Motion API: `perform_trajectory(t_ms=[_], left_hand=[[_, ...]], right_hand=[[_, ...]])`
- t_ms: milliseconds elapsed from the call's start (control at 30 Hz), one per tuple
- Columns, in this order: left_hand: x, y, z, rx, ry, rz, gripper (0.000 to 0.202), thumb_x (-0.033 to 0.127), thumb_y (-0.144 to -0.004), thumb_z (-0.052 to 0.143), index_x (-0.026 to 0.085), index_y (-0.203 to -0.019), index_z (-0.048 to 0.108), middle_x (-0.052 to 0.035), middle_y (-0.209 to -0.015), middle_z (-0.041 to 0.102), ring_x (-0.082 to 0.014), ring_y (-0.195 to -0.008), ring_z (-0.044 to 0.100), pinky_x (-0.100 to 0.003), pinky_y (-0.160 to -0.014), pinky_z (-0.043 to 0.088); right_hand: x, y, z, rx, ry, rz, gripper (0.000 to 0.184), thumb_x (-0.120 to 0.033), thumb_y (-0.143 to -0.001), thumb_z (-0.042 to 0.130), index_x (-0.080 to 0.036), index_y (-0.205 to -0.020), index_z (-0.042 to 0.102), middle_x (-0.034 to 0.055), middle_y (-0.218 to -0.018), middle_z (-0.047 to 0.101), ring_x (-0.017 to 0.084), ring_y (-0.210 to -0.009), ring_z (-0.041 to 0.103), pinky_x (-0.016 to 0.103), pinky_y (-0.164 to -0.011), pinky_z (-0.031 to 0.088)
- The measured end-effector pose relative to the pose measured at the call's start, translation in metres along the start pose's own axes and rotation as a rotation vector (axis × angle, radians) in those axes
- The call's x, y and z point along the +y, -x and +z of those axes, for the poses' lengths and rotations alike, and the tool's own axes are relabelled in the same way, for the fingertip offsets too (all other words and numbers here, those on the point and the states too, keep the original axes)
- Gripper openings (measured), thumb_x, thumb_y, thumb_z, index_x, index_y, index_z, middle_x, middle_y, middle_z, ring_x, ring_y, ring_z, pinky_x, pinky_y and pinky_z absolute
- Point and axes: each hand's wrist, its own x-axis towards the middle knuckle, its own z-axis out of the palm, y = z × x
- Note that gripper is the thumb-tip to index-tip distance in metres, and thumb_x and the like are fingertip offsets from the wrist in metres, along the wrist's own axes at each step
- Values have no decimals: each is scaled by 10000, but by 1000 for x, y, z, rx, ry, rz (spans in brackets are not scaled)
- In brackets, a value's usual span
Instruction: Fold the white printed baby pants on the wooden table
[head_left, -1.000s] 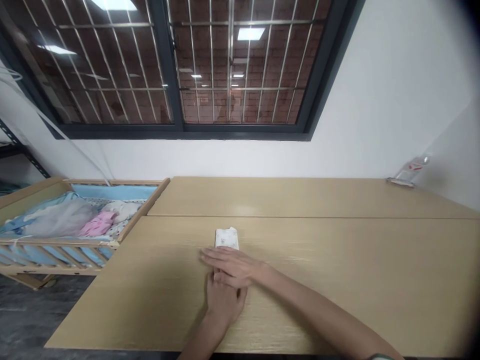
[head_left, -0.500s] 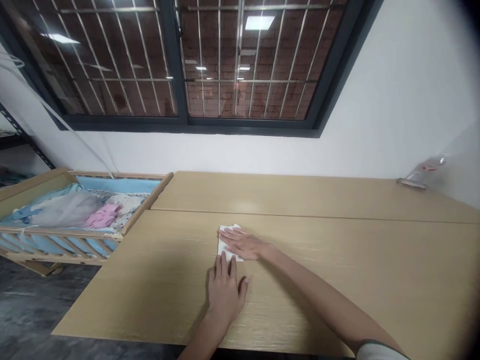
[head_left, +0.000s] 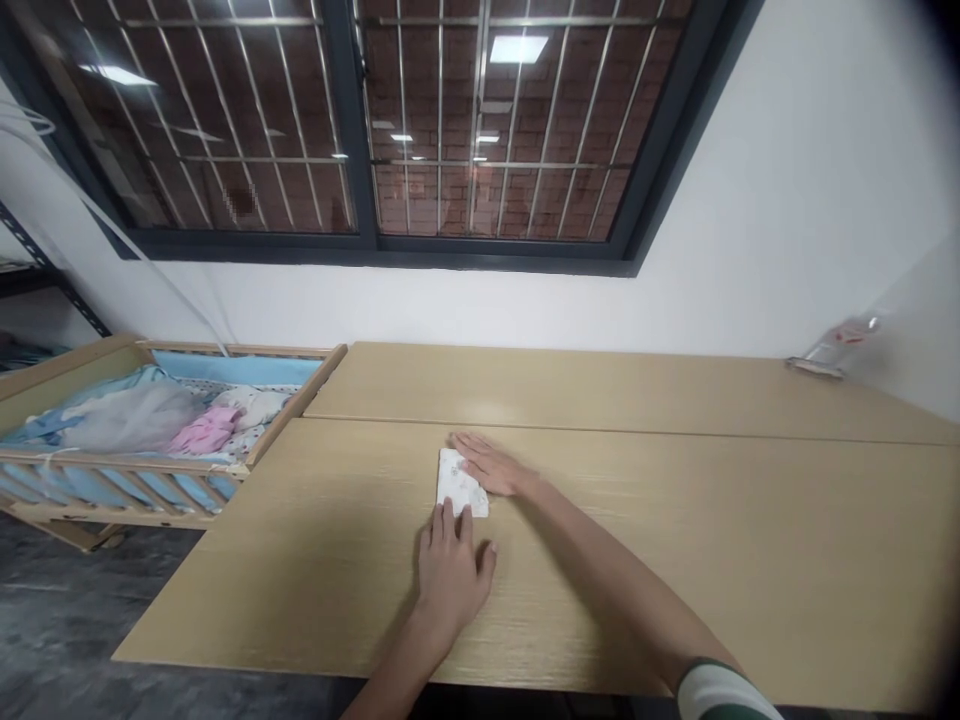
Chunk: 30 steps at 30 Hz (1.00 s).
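Note:
A small folded white cloth (head_left: 457,485) with a faint print lies on the wooden table (head_left: 675,520). My left hand (head_left: 450,575) rests flat on the table with its fingers stretched out, the fingertips touching the cloth's near edge. My right hand (head_left: 491,465) lies flat and open across the cloth's far right corner, fingers pointing left.
A wooden baby cot (head_left: 150,430) with blue lining and pink, grey and white clothes stands against the table's left end. A clear plastic bottle (head_left: 832,350) lies at the far right by the wall. A barred window (head_left: 390,130) is above.
My right hand has slid away from me along the cloth, from its near end to its far end. My left hand has stayed flat at the near edge.

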Motion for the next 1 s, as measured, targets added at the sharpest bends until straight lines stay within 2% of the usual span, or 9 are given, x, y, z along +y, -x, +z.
perform_trajectory(t_ms=[100,233,367,467,600,700,800,900,1000], left_hand=[[-15,-15,-15,-40,50,-73,468,435,-1007,407,123,-1290,611,-176,-1300,636,-298,-1195,580,-406,-989,449],[-40,-43,-27,-116,-29,-241,461,467,-1015,372,115,-1096,659,-178,-1103,684,-312,-1089,624,-402,-932,454],[-46,-70,-21,-216,-60,-290,529,507,-1002,369,75,-1081,664,-222,-1095,697,-345,-1063,655,-430,-908,454],[-41,-85,-14,-238,-25,-273,502,483,-991,402,66,-1093,661,-236,-1113,703,-342,-1058,669,-420,-896,457],[-34,-89,-15,-242,82,-222,378,397,-995,412,102,-1048,643,-193,-1073,726,-277,-975,691,-344,-818,462],[-31,-77,-28,-214,183,-172,332,380,-1014,366,159,-944,604,-102,-946,727,-194,-852,677,-269,-726,441],[-39,-48,-53,-174,283,-134,364,424,-1015,317,209,-802,519,-7,-752,632,-146,-707,604,-232,-641,412],[-65,-5,-93,-106,505,-110,379,516,-951,391,234,-703,446,27,-658,517,-145,-632,513,-241,-608,399],[-108,50,-138,-182,595,-140,422,613,-860,511,234,-673,511,17,-669,560,-168,-667,524,-266,-639,436]], right_hand=[[8,6,3,284,-143,140,726,-657,-1020,258,-226,-1602,310,70,-1678,227,267,-1561,167,484,-1277,122],[17,16,9,579,-282,205,592,-601,-997,414,-226,-1432,555,147,-1498,520,295,-1397,471,516,-1164,364],[9,21,18,561,-326,160,416,-477,-914,599,-183,-1190,697,135,-1142,671,258,-1041,648,427,-925,531],[-1,20,26,539,-323,166,338,-390,-829,679,-178,-1092,708,72,-959,651,216,-870,621,371,-821,531],[-16,22,33,629,-351,247,255,-318,-707,725,-184,-907,641,36,-911,604,186,-802,553,311,-727,495],[-40,28,34,581,-481,260,205,-295,-698,692,-205,-827,560,-2,-805,560,160,-728,504,274,-666,448],[-81,39,40,486,-719,244,208,-290,-710,682,-224,-822,519,-34,-727,506,147,-674,465,253,-609,399],[-135,54,63,457,-1002,244,242,-303,-692,738,-229,-814,543,-32,-755,516,151,-713,490,258,-646,411],[-192,71,106,350,-1382,266,374,-340,-613,863,-236,-873,616,-18,-810,581,168,-759,561,281,-689,455]])
